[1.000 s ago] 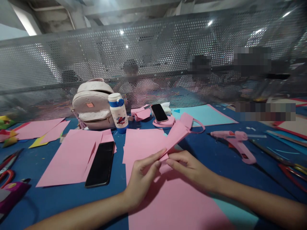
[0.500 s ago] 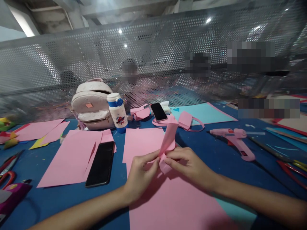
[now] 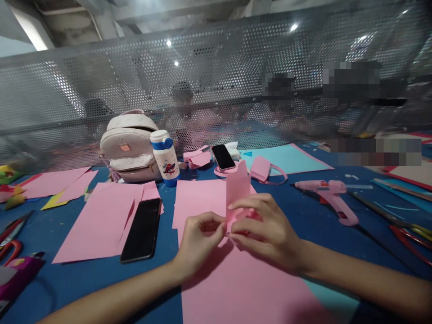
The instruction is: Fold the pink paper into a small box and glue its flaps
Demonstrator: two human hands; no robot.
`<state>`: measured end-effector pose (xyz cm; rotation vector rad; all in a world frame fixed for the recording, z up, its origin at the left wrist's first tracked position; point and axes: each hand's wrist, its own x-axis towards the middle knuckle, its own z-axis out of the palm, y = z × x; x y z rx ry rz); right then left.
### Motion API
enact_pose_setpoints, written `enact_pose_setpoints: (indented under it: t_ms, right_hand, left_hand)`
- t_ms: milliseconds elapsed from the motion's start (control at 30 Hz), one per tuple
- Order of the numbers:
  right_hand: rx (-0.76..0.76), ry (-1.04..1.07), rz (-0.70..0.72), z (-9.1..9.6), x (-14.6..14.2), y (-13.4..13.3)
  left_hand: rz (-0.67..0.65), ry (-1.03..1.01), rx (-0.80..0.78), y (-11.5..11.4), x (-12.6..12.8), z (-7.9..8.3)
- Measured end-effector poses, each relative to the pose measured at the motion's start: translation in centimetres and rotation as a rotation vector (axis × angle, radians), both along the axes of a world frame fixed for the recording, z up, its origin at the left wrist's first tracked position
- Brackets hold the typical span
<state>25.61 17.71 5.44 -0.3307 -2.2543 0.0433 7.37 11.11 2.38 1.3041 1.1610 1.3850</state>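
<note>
Both my hands hold a small folded pink paper strip (image 3: 237, 189) upright above a large pink sheet (image 3: 243, 288) on the blue table. My left hand (image 3: 199, 243) pinches the strip's lower left edge with curled fingers. My right hand (image 3: 266, 231) grips its lower right part, fingers wrapped over it. The strip's top stands free above my fingers.
A black phone (image 3: 141, 230) lies on pink sheets (image 3: 97, 220) to the left. Behind are a pale backpack (image 3: 130, 146), a white bottle (image 3: 166, 157) and a second phone (image 3: 223, 156). A pink glue gun (image 3: 329, 195) lies right. Scissors (image 3: 10, 238) rest at far left. A perforated metal screen (image 3: 216, 90) backs the table.
The pink strip swung from slanting far right to standing upright. My hands drew closer together, and my right hand closed further over the strip's base.
</note>
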Motion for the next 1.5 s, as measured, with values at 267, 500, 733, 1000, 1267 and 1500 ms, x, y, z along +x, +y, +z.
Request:
enact_pose_setpoints:
  t_ms: [267,500,733,1000,1267,1500]
  right_hand:
    - [-0.162,-0.047,0.000,0.2,-0.4,0.5]
    - [-0.270,-0.065,-0.064,0.8,-0.4,0.1]
    - [-0.338,-0.038,-0.060,1.1,-0.2,0.2]
    - [-0.374,-0.015,0.022,1.2,0.0,0.5]
    - [-0.259,-0.057,0.069,2.6,0.5,0.7]
    - [-0.027,-0.121,0.076,2.9,1.0,0.9]
  left_hand:
    - [0.010,0.016,0.004,0.1,0.0,-0.1]
    - [0.066,0.260,0.180,-0.2,-0.3,0.4]
    - [0.077,0.429,0.386,-0.3,-0.6,0.9]
    - [0.000,0.605,0.453,-0.3,-1.2,1.3]
    - [-0.086,0.867,0.606,0.3,-2.0,1.6]
    - [-0.097,0.961,0.701,0.2,-2.1,2.6]
